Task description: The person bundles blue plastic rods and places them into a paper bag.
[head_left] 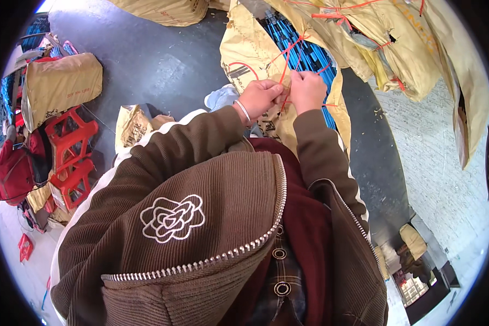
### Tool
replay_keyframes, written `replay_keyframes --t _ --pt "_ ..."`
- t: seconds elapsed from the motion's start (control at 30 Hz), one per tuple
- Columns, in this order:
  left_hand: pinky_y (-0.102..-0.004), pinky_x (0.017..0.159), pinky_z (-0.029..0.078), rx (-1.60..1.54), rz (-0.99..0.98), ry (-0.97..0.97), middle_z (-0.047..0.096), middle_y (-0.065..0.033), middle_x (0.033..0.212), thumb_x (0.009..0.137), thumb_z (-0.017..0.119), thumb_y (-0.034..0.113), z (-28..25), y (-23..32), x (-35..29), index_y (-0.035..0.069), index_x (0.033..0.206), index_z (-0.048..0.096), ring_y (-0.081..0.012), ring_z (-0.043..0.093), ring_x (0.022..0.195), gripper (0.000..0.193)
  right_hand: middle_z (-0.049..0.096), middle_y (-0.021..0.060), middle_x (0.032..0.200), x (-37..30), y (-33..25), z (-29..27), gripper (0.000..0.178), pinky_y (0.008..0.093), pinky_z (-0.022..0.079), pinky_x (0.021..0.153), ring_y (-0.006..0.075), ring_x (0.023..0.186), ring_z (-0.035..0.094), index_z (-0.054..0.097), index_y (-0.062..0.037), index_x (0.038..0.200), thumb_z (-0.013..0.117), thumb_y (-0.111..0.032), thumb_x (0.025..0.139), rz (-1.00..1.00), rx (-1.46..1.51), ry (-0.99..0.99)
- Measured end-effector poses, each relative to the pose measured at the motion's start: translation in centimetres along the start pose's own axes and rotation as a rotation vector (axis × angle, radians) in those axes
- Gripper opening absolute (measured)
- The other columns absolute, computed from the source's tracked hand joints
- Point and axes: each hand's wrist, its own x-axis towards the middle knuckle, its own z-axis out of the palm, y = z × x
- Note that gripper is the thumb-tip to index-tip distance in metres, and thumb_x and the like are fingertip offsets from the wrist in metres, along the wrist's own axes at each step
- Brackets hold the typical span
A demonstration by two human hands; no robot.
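Left hand: raised in front of the chest, fingers curled in and pinching the red string where it crosses the paper wrapping; a thin silver bangle sits on the wrist.
Right hand: right beside the left one, the two touching, closed in a loose fist on the same string at the edge of the wrapping.
Red string: thin strands run up and away from the hands across the bundle, spreading out over the blue contents; more of it binds the packages farther off.
Bundle: a tan paper-wrapped package standing just beyond the hands, torn open down the middle.
Blue rods: a tight sheaf of long blue pieces showing through the opening, to the right of the hands and a little beyond them.
Jacket: brown ribbed, white stripe down each sleeve, white flower stitched on the chest, zip open over a dark red layer.
Far right: more tan wrapped packages tied with red string, leaning over a pale floor.
Left side: a tan sack lying on red plastic stools, with a red bag at the edge.
Floor: dark grey, with a crumpled paper bag near the left sleeve.
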Motion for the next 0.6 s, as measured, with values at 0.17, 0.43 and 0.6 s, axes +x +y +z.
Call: replay_keyframes --t 0.17,0.43,0.6 --pt "-0.0181 0.043 0.03 0.099 0.002 0.133 0.053 0.0005 0.064 0.087 0.051 0.015 -0.2 -0.4 1.4 0.001 0.085 0.061 -0.0046 0.038 0.049 0.018 0.055 0.0004 0.056 1.3 0.1 2.5 0.018 0.0254 0.039 0.044 0.0134 0.046 0.049 0.065 0.0034 0.078 0.058 -0.013 0.077 0.176 0.448 0.061" --pt "-0.0193 0.044 0.031 0.219 -0.12 0.204 0.056 -0.0003 0.066 0.084 0.053 0.012 0.1 0.0 2.4 0.001 0.085 0.062 -0.0046 0.043 0.052 0.014 0.052 0.004 0.055 1.4 0.5 -1.1 0.013 0.0244 0.032 0.04 0.0124 0.04 0.043 0.061 0.0012 0.074 0.056 -0.01 0.075 0.443 1.014 -0.493" --pt "-0.0211 0.055 0.041 0.447 -0.015 -0.143 0.06 -0.0027 0.071 0.082 0.053 0.011 -0.6 0.2 3.7 -0.001 0.083 0.063 -0.0078 0.052 0.061 0.015 0.047 0.0006 0.052 0.5 0.5 -2.3 0.013 0.0244 0.028 0.037 0.0106 0.039 0.038 0.058 0.0 0.074 0.053 -0.011 0.078 0.281 0.823 -0.621"
